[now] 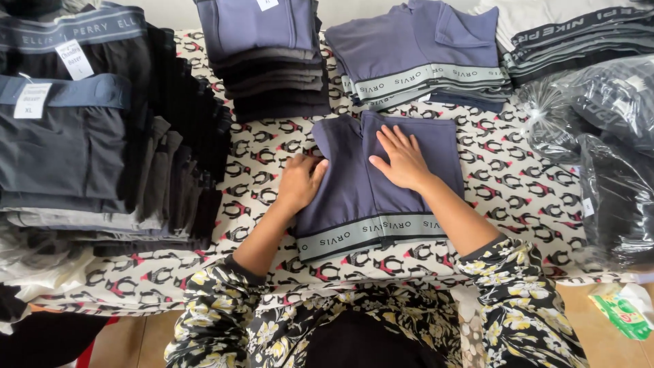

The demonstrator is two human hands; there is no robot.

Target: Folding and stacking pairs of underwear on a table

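A pair of slate-blue boxer briefs (381, 197) lies flat on the tabletop (518, 191), which is covered by a cloth printed with penguins. Its grey waistband faces the person and its legs point away.

The left hand (300, 180) rests on the left edge of the briefs, fingers (315, 170) curled narrow and pinching a fold of the fabric there. The right hand (403, 160) lies palm down on the middle of the briefs, fingers (395, 136) spread wide and flat, pressing but gripping nothing. Both forearms come out of floral sleeves (524, 286).

Just beyond the briefs sits a stack of matching blue briefs (422, 54), and to the left of that stack stands a taller pile of dark folded underwear (272, 61). Well to the left of the briefs are rows of black and grey underwear (102, 136) with paper tags. To the right of the briefs lie clear plastic bags (606, 150) holding dark garments.
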